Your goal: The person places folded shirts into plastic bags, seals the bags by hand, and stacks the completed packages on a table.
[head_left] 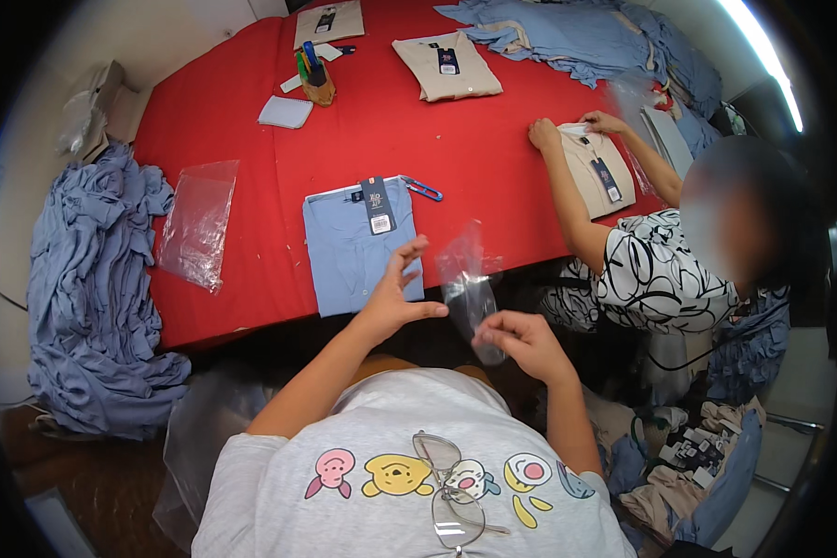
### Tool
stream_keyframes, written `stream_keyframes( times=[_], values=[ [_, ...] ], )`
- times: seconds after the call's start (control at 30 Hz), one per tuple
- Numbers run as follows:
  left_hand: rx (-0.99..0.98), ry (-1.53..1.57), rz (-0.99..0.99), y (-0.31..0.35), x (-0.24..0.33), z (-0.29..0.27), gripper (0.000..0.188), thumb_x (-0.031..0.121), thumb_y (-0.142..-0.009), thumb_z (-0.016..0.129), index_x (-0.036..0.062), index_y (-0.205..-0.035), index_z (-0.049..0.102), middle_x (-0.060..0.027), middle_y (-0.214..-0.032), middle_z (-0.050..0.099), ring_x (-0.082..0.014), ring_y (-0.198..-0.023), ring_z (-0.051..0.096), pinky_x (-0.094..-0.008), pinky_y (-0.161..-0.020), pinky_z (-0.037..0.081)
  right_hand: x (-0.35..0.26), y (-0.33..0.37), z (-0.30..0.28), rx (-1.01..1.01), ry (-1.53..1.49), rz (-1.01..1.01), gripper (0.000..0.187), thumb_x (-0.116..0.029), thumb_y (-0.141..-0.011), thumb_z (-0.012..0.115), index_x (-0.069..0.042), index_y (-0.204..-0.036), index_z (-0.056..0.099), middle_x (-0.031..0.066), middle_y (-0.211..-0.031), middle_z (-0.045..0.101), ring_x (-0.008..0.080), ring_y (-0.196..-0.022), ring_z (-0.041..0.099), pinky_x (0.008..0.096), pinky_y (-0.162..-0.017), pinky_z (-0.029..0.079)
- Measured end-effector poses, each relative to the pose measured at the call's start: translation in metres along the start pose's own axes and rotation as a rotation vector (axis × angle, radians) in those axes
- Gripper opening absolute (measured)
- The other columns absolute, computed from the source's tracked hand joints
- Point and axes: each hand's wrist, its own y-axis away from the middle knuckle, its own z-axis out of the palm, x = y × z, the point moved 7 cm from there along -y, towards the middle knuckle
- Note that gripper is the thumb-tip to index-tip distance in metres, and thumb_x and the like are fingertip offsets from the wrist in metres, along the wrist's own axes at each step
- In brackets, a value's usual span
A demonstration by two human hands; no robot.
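My right hand [521, 344] pinches the near end of a clear plastic bag [470, 270], which hangs up and away just past the table's front edge. Beside it my left hand [395, 288] holds nothing, its thumb and fingers spread towards the bag. A folded blue shirt [339, 256] lies flat in front of me, partly behind my left hand. On its collar area rests a dark hang tag [378, 205]. A small blue tool with a loop-shaped handle [425, 189] lies at the shirt's upper right corner.
Another clear bag [195, 228] lies left on the red table [260, 205]. Heaped blue garments [93, 288] hang at far left. A pen holder [316, 84] and folded beige shirts [446, 65] lie farther back. At right, a co-worker's hands [546, 135] touch a beige shirt [591, 177].
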Motion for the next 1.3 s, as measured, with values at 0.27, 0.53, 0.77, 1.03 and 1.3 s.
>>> stream_keyframes(
  times=[0.27, 0.53, 0.77, 1.03, 1.3],
  values=[
    [-0.562, -0.014, -0.274, -0.021, -0.001, 0.018, 0.122, 0.029, -0.065, 0.101, 0.0046, -0.167, 0.039, -0.017, -0.154, 0.06, -0.0308, -0.153, 0.047, -0.0486, -0.133, 0.025, -0.021, -0.013, 0.022, -0.594, -0.676, -0.091, 0.023, -0.021, -0.107, 0.062, 0.0, -0.099, 0.068, 0.0337, -0.118, 0.076, 0.0327, -0.086, 0.081, 0.033, -0.075, 0.062],
    [-0.454, 0.677, -0.296, -0.023, -0.008, 0.011, 0.037, 0.019, -0.094, 0.083, 0.0052, -0.126, 0.07, -0.0138, -0.131, 0.073, -0.025, -0.128, 0.068, -0.0426, -0.115, 0.05, 0.002, -0.06, -0.014, -0.069, -0.724, -0.165, 0.026, -0.024, -0.114, 0.054, -0.001, -0.107, 0.065, 0.0138, -0.081, 0.071, 0.0149, -0.061, 0.061, 0.0247, -0.059, 0.051],
    [-0.196, 0.658, -0.291, -0.01, 0.015, 0.013, 0.032, 0.031, -0.088, 0.087, 0.0101, -0.103, 0.067, -0.0149, -0.133, 0.071, -0.0268, -0.133, 0.063, -0.0409, -0.115, 0.047, 0.026, -0.077, 0.01, -0.034, -0.721, -0.074, 0.029, -0.029, -0.116, 0.054, -0.005, -0.104, 0.065, 0.0026, -0.068, 0.058, 0.0087, -0.058, 0.049, 0.024, -0.056, 0.036],
    [-0.511, -0.18, -0.555, 0.081, -0.058, -0.06, 0.035, 0.04, -0.094, 0.084, 0.0093, -0.092, 0.07, -0.0072, -0.105, 0.078, -0.0278, -0.125, 0.069, -0.0552, -0.121, 0.04, 0.069, -0.092, 0.042, -0.288, -0.046, 0.102, 0.023, -0.019, -0.109, 0.066, -0.003, -0.095, 0.075, -0.0059, -0.067, 0.055, 0.0044, -0.058, 0.045, 0.0246, -0.055, 0.036],
    [-0.071, -0.835, -0.368, 0.112, -0.104, -0.09, 0.04, 0.049, -0.098, 0.076, 0.0108, -0.101, 0.068, -0.0106, -0.106, 0.077, -0.0329, -0.121, 0.069, -0.0703, -0.129, 0.011, 0.066, -0.116, 0.061, -0.307, 0.882, -0.37, 0.013, -0.016, -0.101, 0.068, -0.007, -0.104, 0.077, 0.014, -0.088, 0.076, 0.0338, -0.093, 0.072, 0.0488, -0.116, 0.045]
  ],
)
